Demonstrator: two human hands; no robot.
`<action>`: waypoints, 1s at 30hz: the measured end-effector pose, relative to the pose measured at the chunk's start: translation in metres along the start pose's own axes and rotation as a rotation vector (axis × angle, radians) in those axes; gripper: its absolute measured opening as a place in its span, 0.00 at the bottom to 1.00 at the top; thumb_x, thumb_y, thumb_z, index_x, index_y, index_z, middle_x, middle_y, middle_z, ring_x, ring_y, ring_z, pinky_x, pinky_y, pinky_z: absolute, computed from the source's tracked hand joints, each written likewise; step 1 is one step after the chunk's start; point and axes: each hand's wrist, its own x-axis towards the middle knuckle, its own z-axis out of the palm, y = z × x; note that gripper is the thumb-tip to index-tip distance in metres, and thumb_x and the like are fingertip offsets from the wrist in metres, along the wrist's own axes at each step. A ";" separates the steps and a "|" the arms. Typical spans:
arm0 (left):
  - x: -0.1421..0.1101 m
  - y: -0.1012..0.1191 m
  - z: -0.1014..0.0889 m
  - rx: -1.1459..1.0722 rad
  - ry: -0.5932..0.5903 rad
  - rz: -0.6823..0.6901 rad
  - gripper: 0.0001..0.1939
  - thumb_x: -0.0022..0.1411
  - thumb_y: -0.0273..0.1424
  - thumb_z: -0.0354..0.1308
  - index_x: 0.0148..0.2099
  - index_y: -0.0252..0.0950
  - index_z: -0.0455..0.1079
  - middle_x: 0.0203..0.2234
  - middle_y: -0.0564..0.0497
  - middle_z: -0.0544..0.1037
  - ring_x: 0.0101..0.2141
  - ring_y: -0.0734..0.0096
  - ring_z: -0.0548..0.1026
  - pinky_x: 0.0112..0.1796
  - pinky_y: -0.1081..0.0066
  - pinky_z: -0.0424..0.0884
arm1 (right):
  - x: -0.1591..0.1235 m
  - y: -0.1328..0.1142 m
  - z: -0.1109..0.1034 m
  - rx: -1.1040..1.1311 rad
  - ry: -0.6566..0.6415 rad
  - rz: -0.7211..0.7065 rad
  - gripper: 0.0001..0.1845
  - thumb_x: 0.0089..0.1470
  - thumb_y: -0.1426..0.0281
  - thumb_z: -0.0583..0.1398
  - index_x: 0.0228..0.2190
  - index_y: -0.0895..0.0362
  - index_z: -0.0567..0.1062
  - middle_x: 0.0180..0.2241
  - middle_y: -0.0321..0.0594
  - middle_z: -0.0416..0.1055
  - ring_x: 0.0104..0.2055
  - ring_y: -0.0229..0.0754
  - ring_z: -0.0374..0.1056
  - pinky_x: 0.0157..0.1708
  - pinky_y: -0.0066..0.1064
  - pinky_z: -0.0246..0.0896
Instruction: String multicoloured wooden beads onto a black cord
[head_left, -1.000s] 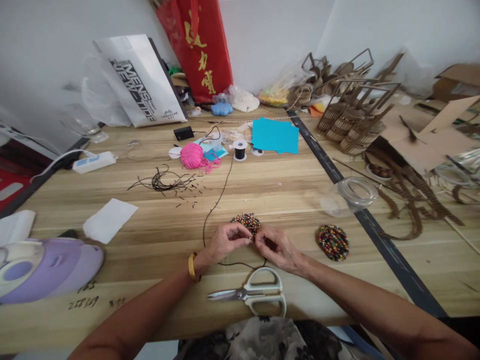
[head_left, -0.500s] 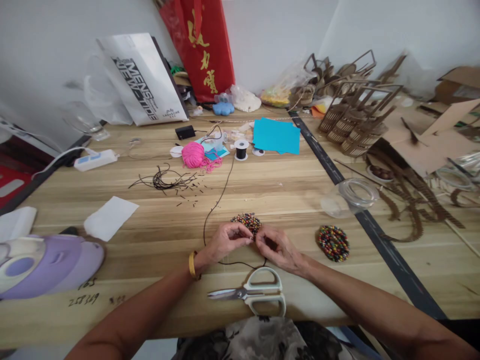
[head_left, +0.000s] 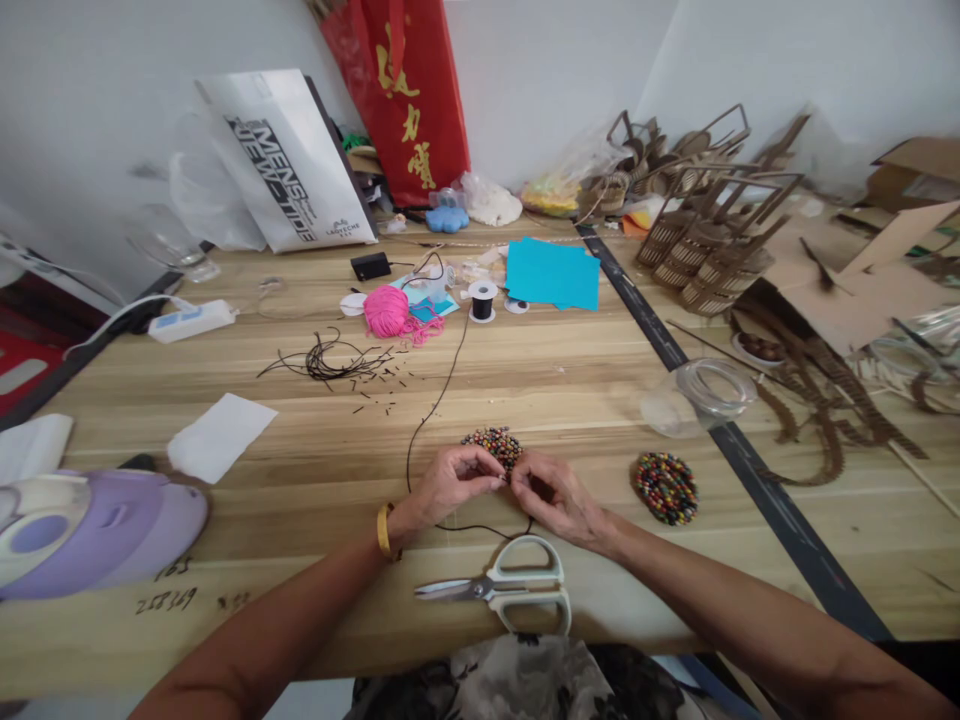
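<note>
My left hand (head_left: 459, 482) is closed in a pinch, thumb against forefinger, at the front of a heap of small multicoloured beads (head_left: 491, 440). What lies between those fingertips is too small to make out. Almost touching it, my right hand (head_left: 556, 498) also pinches, with black cord (head_left: 480, 527) coming out beneath it. The cord loops under my left wrist side and runs back to a black spool with white ends (head_left: 482, 300). Scissors with white handles (head_left: 499, 588) lie just below my hands. Right of them sits a coil of strung beads (head_left: 666, 488).
Cut black cords (head_left: 322, 360) and short snippets lie back left, near pink yarn (head_left: 386, 311). Blue sheets (head_left: 553, 272) are farther back. A purple-and-white appliance (head_left: 105, 530) and white paper (head_left: 223, 437) stand left. Clear tubing (head_left: 712, 385) and small brown baskets (head_left: 697, 260) are right.
Both hands keep the same pinch in the same place. The view shifts very slightly; nothing on the table has visibly moved.
</note>
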 end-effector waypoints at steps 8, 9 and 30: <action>0.000 -0.001 0.000 0.001 0.012 0.010 0.16 0.46 0.37 0.69 0.31 0.30 0.73 0.26 0.50 0.77 0.28 0.74 0.72 0.34 0.72 0.69 | 0.000 0.000 0.000 -0.003 0.008 -0.016 0.05 0.55 0.73 0.54 0.27 0.58 0.67 0.23 0.34 0.62 0.23 0.34 0.55 0.22 0.24 0.49; 0.000 -0.001 0.000 0.002 0.014 0.011 0.16 0.46 0.37 0.69 0.31 0.30 0.73 0.25 0.50 0.77 0.28 0.74 0.72 0.34 0.72 0.69 | 0.000 0.000 0.000 -0.004 0.008 -0.019 0.05 0.55 0.73 0.54 0.27 0.58 0.67 0.23 0.34 0.62 0.24 0.34 0.55 0.22 0.24 0.49; -0.001 -0.002 -0.001 0.006 -0.004 -0.001 0.15 0.47 0.37 0.68 0.31 0.30 0.72 0.25 0.50 0.77 0.28 0.74 0.73 0.34 0.72 0.69 | 0.000 0.001 0.000 -0.017 0.005 -0.033 0.07 0.57 0.71 0.54 0.28 0.58 0.68 0.23 0.35 0.62 0.24 0.34 0.56 0.22 0.25 0.50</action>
